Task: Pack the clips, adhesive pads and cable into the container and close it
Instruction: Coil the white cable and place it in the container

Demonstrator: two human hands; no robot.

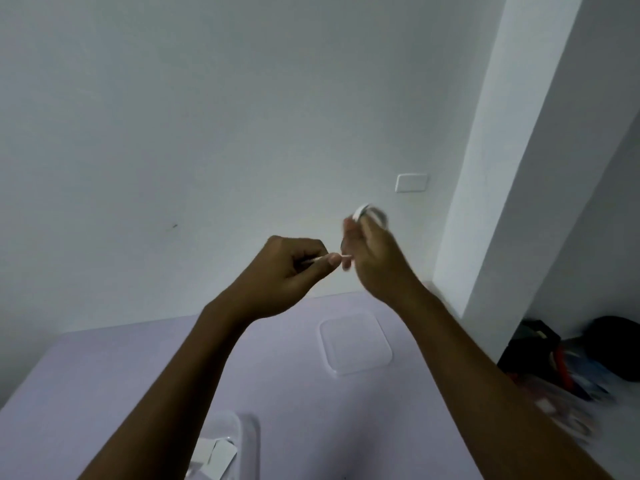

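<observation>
While my left hand (pixel 294 268) is pinching the thin white cable (pixel 367 212) and my right hand (pixel 372 252) gripping its coil, the clear plastic container (pixel 248 439) is lying below, leftward.

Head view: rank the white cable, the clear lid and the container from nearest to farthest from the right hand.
1. white cable: coiled, held in the right hand itself.
2. clear lid: flat on the table, below the raised hand.
3. container: at the bottom edge of the view, to the left and closest to the person.
</observation>
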